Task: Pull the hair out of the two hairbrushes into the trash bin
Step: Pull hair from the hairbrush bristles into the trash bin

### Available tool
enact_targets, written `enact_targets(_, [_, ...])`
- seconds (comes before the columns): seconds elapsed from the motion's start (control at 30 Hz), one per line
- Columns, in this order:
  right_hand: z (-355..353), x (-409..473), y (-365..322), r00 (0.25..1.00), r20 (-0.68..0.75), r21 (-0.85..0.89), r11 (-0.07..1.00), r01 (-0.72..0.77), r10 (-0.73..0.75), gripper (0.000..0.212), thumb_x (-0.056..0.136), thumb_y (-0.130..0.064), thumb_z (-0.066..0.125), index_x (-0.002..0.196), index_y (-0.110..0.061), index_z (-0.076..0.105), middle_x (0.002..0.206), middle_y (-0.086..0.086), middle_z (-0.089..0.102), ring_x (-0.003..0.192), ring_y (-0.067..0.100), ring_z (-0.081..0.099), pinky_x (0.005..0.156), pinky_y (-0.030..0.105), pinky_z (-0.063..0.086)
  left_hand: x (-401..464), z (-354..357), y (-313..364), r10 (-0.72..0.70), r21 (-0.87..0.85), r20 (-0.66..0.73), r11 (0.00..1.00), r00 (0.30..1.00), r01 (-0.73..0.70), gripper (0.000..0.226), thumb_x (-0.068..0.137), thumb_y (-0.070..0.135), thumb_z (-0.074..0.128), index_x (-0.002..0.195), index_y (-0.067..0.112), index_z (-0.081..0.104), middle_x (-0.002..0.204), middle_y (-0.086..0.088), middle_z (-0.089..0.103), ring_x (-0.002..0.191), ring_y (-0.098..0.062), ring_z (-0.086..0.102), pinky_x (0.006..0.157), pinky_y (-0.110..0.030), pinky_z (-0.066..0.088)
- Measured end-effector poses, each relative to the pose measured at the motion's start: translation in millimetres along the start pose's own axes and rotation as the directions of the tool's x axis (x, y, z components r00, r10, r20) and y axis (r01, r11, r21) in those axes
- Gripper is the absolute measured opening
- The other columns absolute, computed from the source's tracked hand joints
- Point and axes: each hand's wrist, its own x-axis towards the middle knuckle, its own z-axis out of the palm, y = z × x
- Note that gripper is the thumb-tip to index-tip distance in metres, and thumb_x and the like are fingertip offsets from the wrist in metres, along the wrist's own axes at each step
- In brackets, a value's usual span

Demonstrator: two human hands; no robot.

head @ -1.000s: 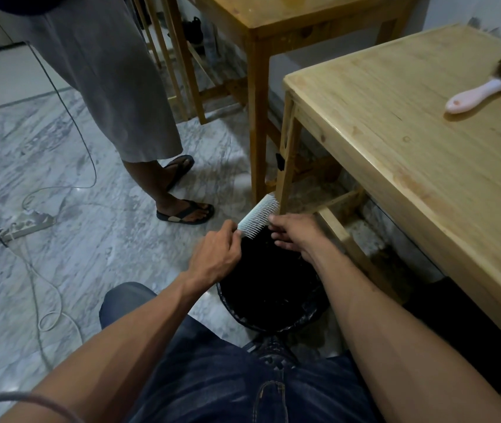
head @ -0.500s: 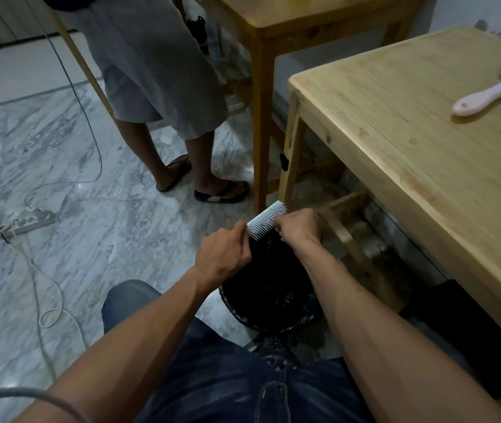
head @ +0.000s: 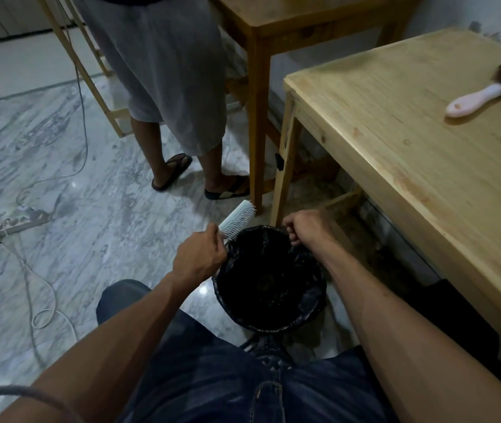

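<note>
- Left hand grips the handle of a white hairbrush, fingers curled round it; brush head sticks up and away, bristles facing right, over the far-left rim of the trash bin.
- Right hand is over the far rim of the bin, fingers curled in, apart from the white brush; whether it pinches any hair cannot be told.
- Trash bin sits on the marble floor between the person's knees, lined with a black bag; inside too dark to see.
- Second hairbrush, pinkish-white handle, lies on the light wooden table at the right, well apart from both hands, head packed with brown hair.
- Another person in grey shorts and sandals stands beyond the bin, beside a darker wooden table.
- Power strip with cables lies on the floor at left.
</note>
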Motion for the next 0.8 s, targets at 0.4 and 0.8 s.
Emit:
enact_targets(0.4, [20,-2,15,0.965,0.230,0.128,0.987,0.102,-0.129,0.016,0.093,-0.032,0.073,0.095,-0.017,0.073,0.097,0.004,0.076,0.079,0.013,0.070,0.070,0.025,0.059,1,-4,16,0.200,-0.060,-0.057,0.977,0.978,-0.203,0.033,0.098,0.039,0.033,0.102,0.013,0.052,0.064,-0.008,0.057,0.054,-0.033,0.054,0.050,-0.034,0.032])
enact_targets(0.8, [-3,-18,0,0.971,0.190,-0.290,0.937,0.195,-0.144,0.050,0.102,-0.055,0.045,0.101,-0.020,0.081,0.115,-0.002,0.068,0.111,0.019,0.059,0.097,0.035,0.041,5,-14,1,0.060,-0.189,0.103,0.981,0.993,-0.040,0.024,0.098,0.039,0.052,0.100,0.015,0.051,0.068,-0.006,0.060,0.060,-0.027,0.057,0.050,-0.034,0.036])
